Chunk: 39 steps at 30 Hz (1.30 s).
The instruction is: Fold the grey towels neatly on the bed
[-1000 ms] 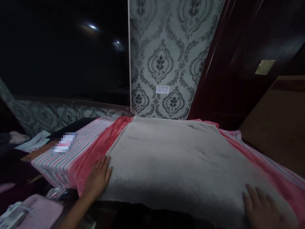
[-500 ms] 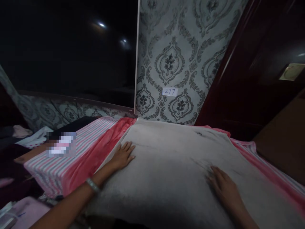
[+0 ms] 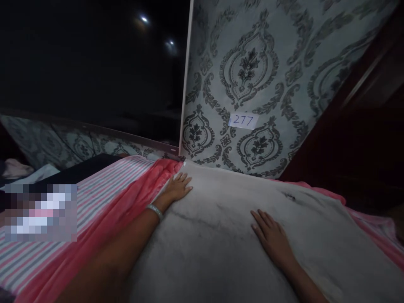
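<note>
A pale grey cloth [image 3: 217,261] with dark smudges and creases lies spread out in front of me. My left hand [image 3: 177,187], with a light band at the wrist, rests flat near the cloth's far left corner, fingers apart. Farther right and nearer to me, my right hand [image 3: 269,235] lies on the same cloth with its fingers stretched out. Neither hand holds anything. Beneath the cloth, a red-pink plush fabric [image 3: 126,206] shows along the left side, over a striped pink, white and grey cloth [image 3: 107,181].
A large dark screen [image 3: 94,67] stands behind on the left. Patterned wallpaper [image 3: 249,71] rises beyond the far edge, bearing a paper label [image 3: 243,120] marked 277. Dark red woodwork [image 3: 334,126] borders the right. A dark flat item [image 3: 91,166] lies at the left.
My left hand has slid forward toward the cloth's far left corner. The right hand has moved left and slightly forward across the cloth. My view has come closer to the wall.
</note>
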Each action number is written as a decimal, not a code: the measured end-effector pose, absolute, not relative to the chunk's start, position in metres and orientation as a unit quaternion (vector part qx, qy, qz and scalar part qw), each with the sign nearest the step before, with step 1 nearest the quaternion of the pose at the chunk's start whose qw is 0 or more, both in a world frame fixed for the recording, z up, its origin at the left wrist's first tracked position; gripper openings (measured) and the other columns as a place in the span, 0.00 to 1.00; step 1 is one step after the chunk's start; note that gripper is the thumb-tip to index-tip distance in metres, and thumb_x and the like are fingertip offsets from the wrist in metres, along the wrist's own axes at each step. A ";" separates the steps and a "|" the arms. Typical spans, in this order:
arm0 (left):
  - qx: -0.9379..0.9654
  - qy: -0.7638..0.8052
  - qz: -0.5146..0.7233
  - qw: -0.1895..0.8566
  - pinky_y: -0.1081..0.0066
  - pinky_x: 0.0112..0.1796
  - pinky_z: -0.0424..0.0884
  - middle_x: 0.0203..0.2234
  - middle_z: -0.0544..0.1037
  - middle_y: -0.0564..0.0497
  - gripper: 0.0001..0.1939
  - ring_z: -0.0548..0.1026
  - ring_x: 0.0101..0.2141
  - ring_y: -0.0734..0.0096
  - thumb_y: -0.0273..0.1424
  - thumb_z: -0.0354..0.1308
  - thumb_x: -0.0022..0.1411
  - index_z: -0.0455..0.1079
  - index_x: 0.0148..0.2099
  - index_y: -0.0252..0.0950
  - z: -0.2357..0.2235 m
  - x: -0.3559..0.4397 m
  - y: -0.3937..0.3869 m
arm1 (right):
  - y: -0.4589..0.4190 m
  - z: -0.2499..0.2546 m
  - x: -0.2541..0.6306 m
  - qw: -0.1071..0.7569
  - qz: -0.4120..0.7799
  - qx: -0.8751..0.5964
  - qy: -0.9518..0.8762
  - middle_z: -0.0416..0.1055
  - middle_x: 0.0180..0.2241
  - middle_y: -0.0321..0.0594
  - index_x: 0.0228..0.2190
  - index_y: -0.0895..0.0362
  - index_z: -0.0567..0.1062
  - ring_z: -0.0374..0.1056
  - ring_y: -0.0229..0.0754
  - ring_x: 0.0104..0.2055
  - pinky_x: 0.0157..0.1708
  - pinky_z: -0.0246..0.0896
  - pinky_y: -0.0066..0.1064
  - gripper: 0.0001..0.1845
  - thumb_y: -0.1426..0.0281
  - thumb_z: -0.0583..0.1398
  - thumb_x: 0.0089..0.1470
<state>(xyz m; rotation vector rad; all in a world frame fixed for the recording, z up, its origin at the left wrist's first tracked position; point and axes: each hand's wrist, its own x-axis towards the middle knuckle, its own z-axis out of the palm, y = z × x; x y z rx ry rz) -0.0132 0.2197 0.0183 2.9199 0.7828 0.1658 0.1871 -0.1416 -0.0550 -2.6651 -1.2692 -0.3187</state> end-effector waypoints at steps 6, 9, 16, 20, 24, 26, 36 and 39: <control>0.946 0.315 0.060 0.047 0.37 0.63 0.51 0.71 0.55 0.44 0.34 0.53 0.68 0.40 0.48 0.40 0.70 0.53 0.72 0.42 0.021 0.008 0.237 | -0.154 -0.066 0.186 0.114 -0.117 -0.887 -0.431 0.56 0.68 0.39 0.65 0.49 0.65 0.51 0.51 0.70 0.65 0.52 0.52 0.33 0.52 0.40 0.67; 0.946 0.317 0.040 0.044 0.38 0.64 0.47 0.71 0.55 0.43 0.34 0.52 0.69 0.42 0.48 0.40 0.70 0.53 0.72 0.41 0.029 0.004 0.234 | -0.151 -0.058 0.183 0.107 -0.108 -0.892 -0.425 0.56 0.68 0.40 0.65 0.50 0.65 0.52 0.51 0.70 0.65 0.52 0.52 0.32 0.55 0.42 0.68; 0.971 0.233 -0.007 0.052 0.41 0.66 0.42 0.72 0.51 0.40 0.36 0.45 0.71 0.46 0.52 0.40 0.70 0.54 0.72 0.39 0.032 -0.041 0.159 | -0.140 -0.020 0.159 0.063 -0.075 -0.913 -0.395 0.55 0.68 0.44 0.65 0.52 0.63 0.51 0.51 0.70 0.66 0.49 0.50 0.28 0.61 0.45 0.69; 0.980 0.194 0.010 0.043 0.44 0.67 0.43 0.72 0.50 0.45 0.33 0.46 0.71 0.51 0.48 0.39 0.72 0.52 0.73 0.43 0.018 -0.077 0.113 | -0.158 -0.010 0.149 0.037 -0.043 -0.916 -0.396 0.51 0.70 0.42 0.67 0.51 0.59 0.47 0.50 0.71 0.66 0.47 0.50 0.28 0.61 0.45 0.70; 0.959 0.282 0.019 0.017 0.44 0.66 0.47 0.72 0.53 0.44 0.32 0.48 0.71 0.50 0.46 0.38 0.73 0.52 0.73 0.41 0.018 -0.115 0.114 | -0.230 -0.018 0.150 0.020 -0.035 -0.928 -0.369 0.49 0.71 0.39 0.68 0.47 0.57 0.45 0.52 0.72 0.66 0.47 0.56 0.30 0.58 0.45 0.69; 0.948 0.316 0.021 0.019 0.47 0.66 0.49 0.71 0.55 0.44 0.32 0.50 0.70 0.52 0.45 0.38 0.73 0.51 0.73 0.41 0.019 -0.134 0.123 | -0.283 -0.025 0.155 0.018 -0.042 -0.947 -0.317 0.49 0.71 0.40 0.69 0.48 0.56 0.45 0.54 0.72 0.65 0.48 0.57 0.31 0.57 0.45 0.68; 0.930 0.366 0.040 0.022 0.55 0.66 0.51 0.69 0.58 0.38 0.33 0.53 0.69 0.54 0.41 0.40 0.71 0.55 0.71 0.29 -0.001 -0.202 0.116 | -0.473 -0.062 0.148 0.080 -0.105 -0.987 -0.095 0.54 0.68 0.49 0.67 0.55 0.61 0.51 0.61 0.68 0.61 0.51 0.61 0.39 0.51 0.39 0.63; 0.929 0.365 0.050 0.024 0.56 0.65 0.54 0.69 0.59 0.39 0.33 0.54 0.69 0.55 0.42 0.41 0.70 0.56 0.71 0.30 -0.007 -0.221 0.110 | -0.477 -0.070 0.135 0.105 -0.152 -0.979 -0.081 0.57 0.67 0.52 0.65 0.58 0.63 0.52 0.62 0.68 0.62 0.51 0.59 0.39 0.52 0.39 0.63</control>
